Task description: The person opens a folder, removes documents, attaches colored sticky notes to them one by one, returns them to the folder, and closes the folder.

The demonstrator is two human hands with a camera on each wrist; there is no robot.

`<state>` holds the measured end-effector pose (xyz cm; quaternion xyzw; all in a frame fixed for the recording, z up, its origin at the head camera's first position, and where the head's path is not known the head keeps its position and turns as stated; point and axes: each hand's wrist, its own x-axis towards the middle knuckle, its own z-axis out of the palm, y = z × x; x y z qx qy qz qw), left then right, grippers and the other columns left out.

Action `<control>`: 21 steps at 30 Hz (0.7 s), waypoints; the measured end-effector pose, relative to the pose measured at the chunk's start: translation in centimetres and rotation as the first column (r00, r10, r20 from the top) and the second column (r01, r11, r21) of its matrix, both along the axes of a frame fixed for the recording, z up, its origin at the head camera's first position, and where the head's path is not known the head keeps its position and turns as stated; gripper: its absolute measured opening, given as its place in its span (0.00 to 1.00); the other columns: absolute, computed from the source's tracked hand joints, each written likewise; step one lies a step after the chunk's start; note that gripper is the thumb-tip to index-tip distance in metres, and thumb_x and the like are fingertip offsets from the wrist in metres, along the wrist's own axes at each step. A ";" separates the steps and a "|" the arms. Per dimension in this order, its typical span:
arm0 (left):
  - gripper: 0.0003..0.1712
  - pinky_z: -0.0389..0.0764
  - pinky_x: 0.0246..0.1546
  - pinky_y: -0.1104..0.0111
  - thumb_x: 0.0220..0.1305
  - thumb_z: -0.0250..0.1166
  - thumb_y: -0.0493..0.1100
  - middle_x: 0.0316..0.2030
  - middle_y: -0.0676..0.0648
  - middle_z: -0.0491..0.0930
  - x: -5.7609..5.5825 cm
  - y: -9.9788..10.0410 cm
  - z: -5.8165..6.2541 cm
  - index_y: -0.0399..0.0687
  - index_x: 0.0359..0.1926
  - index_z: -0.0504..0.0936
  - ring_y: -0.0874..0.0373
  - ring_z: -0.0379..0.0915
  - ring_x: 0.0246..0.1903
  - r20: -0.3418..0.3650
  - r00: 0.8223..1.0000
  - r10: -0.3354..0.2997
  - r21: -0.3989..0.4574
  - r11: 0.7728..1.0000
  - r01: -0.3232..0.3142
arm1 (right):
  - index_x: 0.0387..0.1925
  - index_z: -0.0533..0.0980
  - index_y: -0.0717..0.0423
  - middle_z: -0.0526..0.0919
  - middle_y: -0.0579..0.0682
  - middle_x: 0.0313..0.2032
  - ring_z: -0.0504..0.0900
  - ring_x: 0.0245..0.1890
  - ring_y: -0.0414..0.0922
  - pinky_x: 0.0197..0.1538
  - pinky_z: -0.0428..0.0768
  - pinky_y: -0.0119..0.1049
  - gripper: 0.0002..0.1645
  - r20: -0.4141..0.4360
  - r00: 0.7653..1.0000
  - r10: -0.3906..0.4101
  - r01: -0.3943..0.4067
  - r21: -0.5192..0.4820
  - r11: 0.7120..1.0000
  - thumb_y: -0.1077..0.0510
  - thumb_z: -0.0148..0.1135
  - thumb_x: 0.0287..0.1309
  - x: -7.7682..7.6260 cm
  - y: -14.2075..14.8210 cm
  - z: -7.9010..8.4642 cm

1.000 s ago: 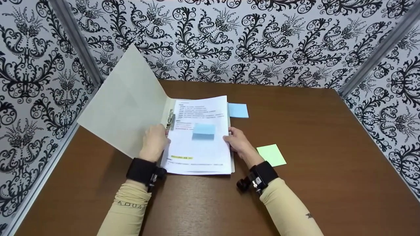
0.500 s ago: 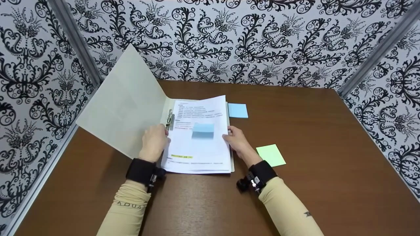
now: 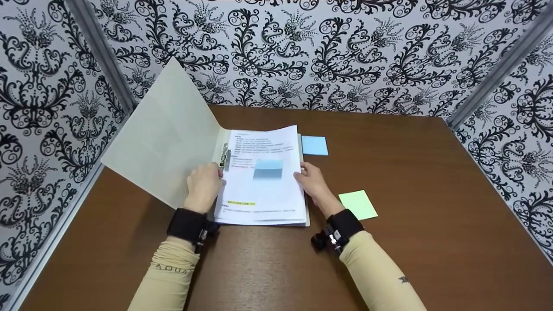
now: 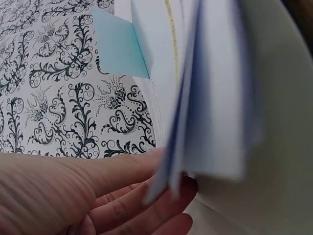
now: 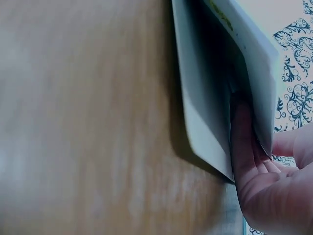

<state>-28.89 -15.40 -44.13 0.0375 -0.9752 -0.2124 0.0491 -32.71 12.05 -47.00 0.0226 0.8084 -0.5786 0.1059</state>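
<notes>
A pale ring binder [image 3: 164, 134] lies with its front cover raised to the left; its metal ring mechanism [image 3: 224, 156] shows along the spine. Over its back cover is a stack of printed sheets [image 3: 263, 194]. A blue sticky note [image 3: 268, 164] on the top sheet stands partly up off the page. My left hand [image 3: 203, 183] pinches the stack's left edge beside the spine; in the left wrist view, page edges pass between thumb and fingers. My right hand [image 3: 315, 183] grips the right edge, thumb on top, fingers [image 5: 243, 137] underneath, between sheets and back cover.
A blue sticky pad [image 3: 315, 145] lies beyond the binder's right edge, and a green sticky note [image 3: 357, 204] lies beside my right wrist. The brown table [image 3: 414, 172] meets patterned walls [image 3: 281, 56] at the back and sides.
Both hands keep their hold. The sheets have shifted slightly away from me, so their near edge now lies about level with the back cover's. The binder cover stays raised.
</notes>
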 end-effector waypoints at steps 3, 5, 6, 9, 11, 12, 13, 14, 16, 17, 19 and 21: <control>0.10 0.81 0.40 0.47 0.58 0.69 0.39 0.41 0.35 0.86 -0.1 0.0 -0.1 0.38 0.39 0.83 0.37 0.82 0.41 0.000 1.000 0.000 -0.003 1.000 0.000 | 0.73 0.59 0.63 0.74 0.64 0.66 0.77 0.64 0.55 0.65 0.77 0.49 0.31 -0.012 1.000 0.019 -0.018 0.018 1.000 0.59 0.49 0.74 0.0 0.1 0.0; 0.10 0.81 0.40 0.47 0.58 0.69 0.39 0.40 0.35 0.86 -0.2 0.0 -0.2 0.38 0.39 0.83 0.37 0.82 0.41 0.000 1.000 0.000 -0.005 1.000 0.000 | 0.73 0.59 0.63 0.74 0.64 0.65 0.77 0.64 0.55 0.65 0.76 0.49 0.31 -0.014 0.999 0.032 -0.031 0.028 0.999 0.57 0.49 0.74 0.0 0.2 0.0; 0.10 0.82 0.40 0.47 0.58 0.69 0.38 0.40 0.35 0.86 -0.2 0.0 -0.3 0.38 0.39 0.83 0.37 0.82 0.41 -0.002 1.000 0.001 -0.004 1.000 -0.001 | 0.74 0.59 0.63 0.74 0.64 0.66 0.76 0.65 0.55 0.66 0.76 0.49 0.31 -0.015 0.999 0.039 -0.038 0.039 0.999 0.57 0.49 0.74 0.0 0.3 0.0; 0.09 0.81 0.38 0.47 0.57 0.69 0.38 0.39 0.35 0.86 -0.2 0.0 -0.4 0.38 0.38 0.83 0.37 0.82 0.40 -0.016 1.000 0.006 -0.004 1.000 -0.006 | 0.74 0.58 0.62 0.74 0.64 0.66 0.76 0.65 0.55 0.67 0.75 0.49 0.32 -0.024 0.998 0.053 -0.051 0.078 0.996 0.56 0.49 0.75 0.1 0.4 0.2; 0.08 0.81 0.37 0.47 0.56 0.69 0.38 0.38 0.35 0.86 -0.2 0.0 -0.4 0.39 0.36 0.83 0.36 0.82 0.39 -0.035 0.999 0.013 -0.002 1.000 -0.013 | 0.74 0.58 0.62 0.74 0.64 0.66 0.75 0.65 0.55 0.67 0.75 0.49 0.33 -0.061 0.996 0.058 -0.048 0.160 0.986 0.56 0.50 0.74 0.2 0.4 0.4; 0.07 0.81 0.36 0.46 0.56 0.69 0.37 0.38 0.35 0.86 -0.1 0.0 -0.5 0.39 0.36 0.83 0.36 0.82 0.38 -0.048 0.999 0.015 0.000 1.000 -0.015 | 0.74 0.58 0.63 0.74 0.64 0.66 0.75 0.65 0.55 0.67 0.75 0.49 0.33 -0.081 0.995 0.066 -0.048 0.204 0.978 0.57 0.51 0.73 0.2 0.4 0.5; 0.07 0.81 0.35 0.46 0.56 0.69 0.37 0.37 0.35 0.86 -0.1 0.0 -0.5 0.39 0.35 0.83 0.36 0.82 0.38 -0.061 0.998 0.018 0.001 1.000 -0.018 | 0.74 0.59 0.63 0.74 0.65 0.65 0.75 0.64 0.55 0.67 0.75 0.50 0.33 -0.106 0.991 0.076 -0.047 0.251 0.967 0.58 0.52 0.73 0.3 0.4 0.6; 0.06 0.81 0.34 0.46 0.55 0.69 0.37 0.37 0.35 0.86 0.0 0.1 -0.6 0.39 0.34 0.82 0.36 0.82 0.37 -0.074 0.997 0.020 0.002 1.000 -0.020 | 0.73 0.60 0.64 0.74 0.65 0.64 0.76 0.63 0.56 0.65 0.75 0.50 0.33 -0.132 0.987 0.090 -0.046 0.304 0.952 0.59 0.53 0.72 0.3 0.4 0.7; 0.06 0.81 0.34 0.46 0.55 0.69 0.37 0.36 0.35 0.86 0.1 0.1 -0.6 0.39 0.33 0.82 0.35 0.82 0.36 -0.096 0.995 0.024 0.003 1.000 -0.024 | 0.72 0.61 0.66 0.73 0.67 0.64 0.75 0.64 0.57 0.64 0.76 0.50 0.33 -0.178 0.975 0.130 -0.049 0.402 0.915 0.62 0.54 0.70 0.5 0.3 0.8; 0.06 0.81 0.33 0.46 0.55 0.69 0.37 0.36 0.35 0.86 0.1 0.1 -0.7 0.39 0.33 0.82 0.35 0.83 0.36 -0.104 0.994 0.026 0.002 1.000 -0.026 | 0.72 0.61 0.67 0.72 0.68 0.64 0.74 0.64 0.58 0.64 0.76 0.50 0.33 -0.193 0.969 0.152 -0.054 0.435 0.899 0.63 0.55 0.69 0.6 0.3 0.9; 0.06 0.81 0.33 0.46 0.56 0.69 0.37 0.35 0.35 0.86 0.1 0.2 -0.7 0.39 0.33 0.82 0.35 0.83 0.35 -0.110 0.994 0.027 -0.004 1.000 -0.028 | 0.71 0.62 0.68 0.70 0.68 0.65 0.73 0.64 0.58 0.64 0.76 0.50 0.33 -0.203 0.962 0.185 -0.068 0.477 0.876 0.65 0.55 0.67 0.7 0.2 0.9; 0.06 0.81 0.33 0.46 0.55 0.69 0.37 0.35 0.35 0.86 0.1 0.2 -0.7 0.39 0.33 0.82 0.35 0.83 0.36 -0.110 0.993 0.031 -0.005 0.999 -0.032 | 0.70 0.63 0.69 0.68 0.69 0.67 0.72 0.66 0.59 0.64 0.76 0.50 0.32 -0.206 0.956 0.209 -0.080 0.502 0.861 0.66 0.55 0.66 0.9 0.1 1.0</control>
